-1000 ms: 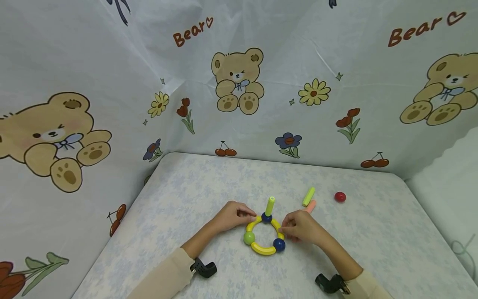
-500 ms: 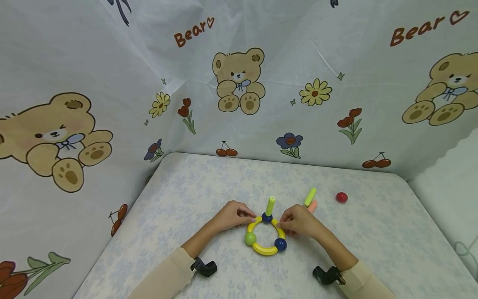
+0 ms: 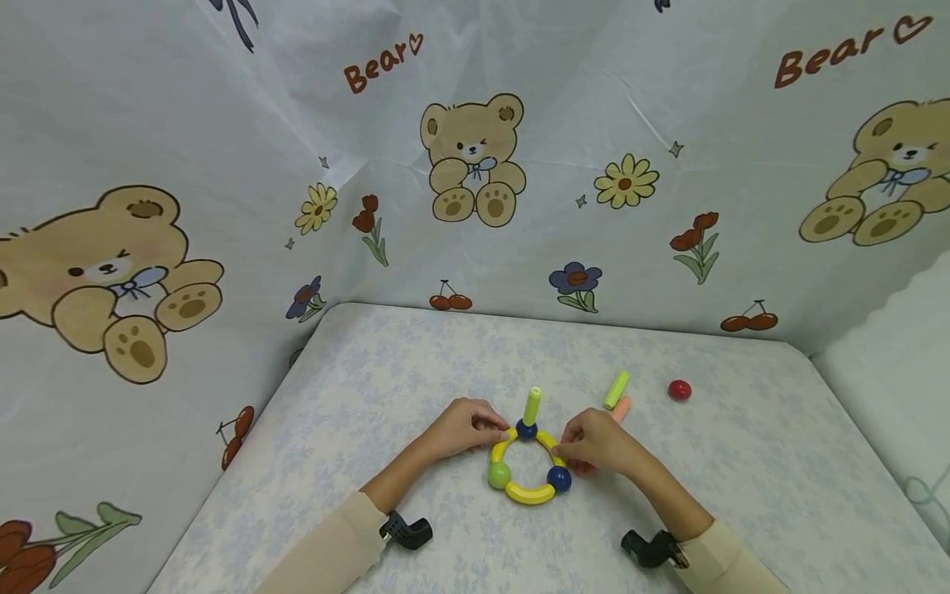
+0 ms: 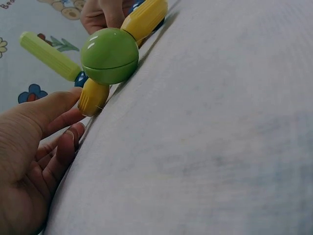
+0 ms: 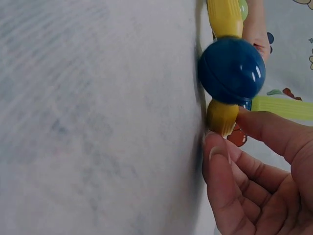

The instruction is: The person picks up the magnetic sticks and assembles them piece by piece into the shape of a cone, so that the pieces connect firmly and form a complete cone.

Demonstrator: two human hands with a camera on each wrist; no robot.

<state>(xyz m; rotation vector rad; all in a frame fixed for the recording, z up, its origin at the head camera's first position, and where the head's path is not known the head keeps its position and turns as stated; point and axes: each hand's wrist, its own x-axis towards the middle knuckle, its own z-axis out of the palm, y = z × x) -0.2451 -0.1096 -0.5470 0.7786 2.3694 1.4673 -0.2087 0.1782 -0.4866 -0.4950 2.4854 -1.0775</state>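
A ring lies on the table in the head view: three curved yellow rods joined by a green ball, a dark blue ball at the right and another dark blue ball at the back. From the back ball a straight light green rod stands upright. My left hand pinches the left curved yellow rod beyond the green ball. Thumb and fingertips of my right hand pinch the right curved yellow rod, close to the blue ball.
Behind my right hand lie a loose light green rod and a salmon-pink rod, partly hidden by the hand. Farther right is a red ball. A bear-printed cloth hangs along the table's back edge.
My right hand has shifted slightly away from me along the ring's right side. The ring has turned a little: its back ball moved left, its right ball farther away. The left hand stays put.
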